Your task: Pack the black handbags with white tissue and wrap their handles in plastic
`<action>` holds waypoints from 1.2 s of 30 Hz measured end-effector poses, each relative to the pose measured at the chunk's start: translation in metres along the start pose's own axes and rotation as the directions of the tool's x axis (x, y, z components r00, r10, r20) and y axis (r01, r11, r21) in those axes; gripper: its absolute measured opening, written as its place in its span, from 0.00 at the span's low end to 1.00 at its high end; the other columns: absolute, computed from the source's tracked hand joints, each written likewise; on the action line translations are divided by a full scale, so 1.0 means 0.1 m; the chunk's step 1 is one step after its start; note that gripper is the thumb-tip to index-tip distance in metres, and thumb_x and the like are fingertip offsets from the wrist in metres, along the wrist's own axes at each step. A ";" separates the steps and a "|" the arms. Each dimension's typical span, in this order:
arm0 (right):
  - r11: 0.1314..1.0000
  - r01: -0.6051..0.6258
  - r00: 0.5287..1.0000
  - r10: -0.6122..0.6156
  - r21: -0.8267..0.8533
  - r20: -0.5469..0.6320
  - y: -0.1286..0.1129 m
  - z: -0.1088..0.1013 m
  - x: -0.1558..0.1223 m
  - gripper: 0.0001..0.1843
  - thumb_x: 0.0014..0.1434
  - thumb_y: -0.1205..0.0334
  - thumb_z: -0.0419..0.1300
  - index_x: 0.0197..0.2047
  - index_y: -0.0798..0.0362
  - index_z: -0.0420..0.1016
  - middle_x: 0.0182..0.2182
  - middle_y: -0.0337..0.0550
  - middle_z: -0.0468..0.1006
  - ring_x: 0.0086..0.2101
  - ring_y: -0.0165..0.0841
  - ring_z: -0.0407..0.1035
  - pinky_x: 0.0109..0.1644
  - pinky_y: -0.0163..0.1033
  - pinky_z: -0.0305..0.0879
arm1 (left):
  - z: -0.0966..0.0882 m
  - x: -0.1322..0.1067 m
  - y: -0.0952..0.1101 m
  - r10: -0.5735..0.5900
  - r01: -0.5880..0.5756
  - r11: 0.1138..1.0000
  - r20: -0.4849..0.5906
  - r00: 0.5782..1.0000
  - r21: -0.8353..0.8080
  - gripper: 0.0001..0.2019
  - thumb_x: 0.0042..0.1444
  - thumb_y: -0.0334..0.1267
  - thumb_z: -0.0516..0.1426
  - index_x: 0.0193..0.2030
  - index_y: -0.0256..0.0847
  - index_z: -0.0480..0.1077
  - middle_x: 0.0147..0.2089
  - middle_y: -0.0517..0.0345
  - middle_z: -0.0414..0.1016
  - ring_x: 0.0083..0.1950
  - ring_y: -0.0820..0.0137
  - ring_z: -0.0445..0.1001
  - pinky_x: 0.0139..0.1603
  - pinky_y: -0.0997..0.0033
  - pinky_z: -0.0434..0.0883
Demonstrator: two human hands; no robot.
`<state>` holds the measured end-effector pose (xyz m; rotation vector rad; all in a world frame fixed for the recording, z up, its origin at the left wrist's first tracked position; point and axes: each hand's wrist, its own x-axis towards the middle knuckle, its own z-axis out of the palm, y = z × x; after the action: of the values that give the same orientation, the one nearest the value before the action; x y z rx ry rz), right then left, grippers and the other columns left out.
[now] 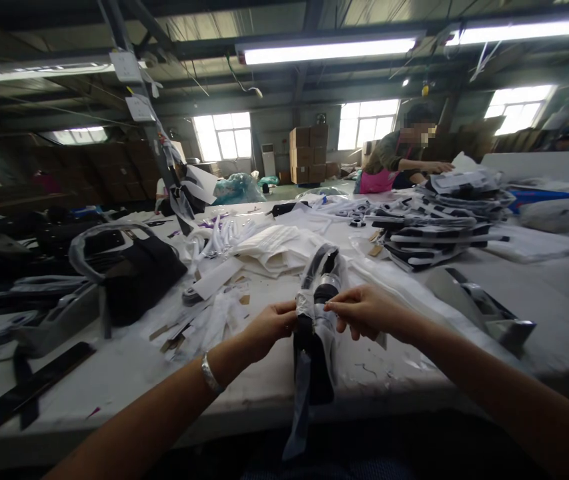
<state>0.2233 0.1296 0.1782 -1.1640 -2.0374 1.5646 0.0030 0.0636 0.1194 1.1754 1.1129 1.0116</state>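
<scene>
Head view: The black plastic-wrapped article (320,367) is located at the near edge of the surface (259,383), between both hands. The left hand (273,327) has its grip closed on the article's left side. The right hand (367,310) is at the opposite side, fingers bent; whether its grip holds anything cannot be determined. A black bag (141,277) rests farther left.
</scene>
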 end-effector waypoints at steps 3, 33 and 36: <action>0.998 -0.006 0.996 0.001 0.057 0.088 -0.01 0.03 0.06 0.21 0.55 0.45 0.68 0.39 0.57 0.82 0.26 0.45 0.81 0.17 0.24 0.67 0.13 0.24 0.54 | 0.07 0.02 0.05 0.118 -0.118 0.993 -0.004 0.993 -0.011 0.25 0.49 0.51 0.67 0.50 0.39 0.76 0.39 0.54 0.74 0.38 0.70 0.68 0.39 0.72 0.63; 0.807 0.457 0.885 -0.370 0.373 -0.282 0.01 0.23 0.10 0.20 0.51 0.51 0.72 0.42 0.53 0.75 0.34 0.43 0.82 0.35 0.38 0.77 0.44 0.44 0.72 | -0.01 -0.19 0.43 0.301 -0.312 0.928 -0.085 0.950 -0.201 0.28 0.54 0.36 0.68 0.63 0.45 0.71 0.58 0.47 0.77 0.39 0.74 0.78 0.44 0.71 0.73; 0.712 0.494 0.870 -0.396 0.499 -0.294 0.05 0.34 0.21 0.22 0.52 0.52 0.72 0.46 0.52 0.74 0.36 0.42 0.82 0.34 0.36 0.76 0.44 0.43 0.72 | 0.07 -0.14 0.39 0.321 -0.349 0.925 -0.181 0.930 -0.151 0.27 0.53 0.38 0.68 0.61 0.41 0.72 0.55 0.46 0.79 0.40 0.70 0.79 0.39 0.72 0.72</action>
<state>0.1891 0.1241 0.1574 -0.4973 -1.4336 1.5791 0.0062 0.0534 0.1603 1.1782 0.9294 1.4597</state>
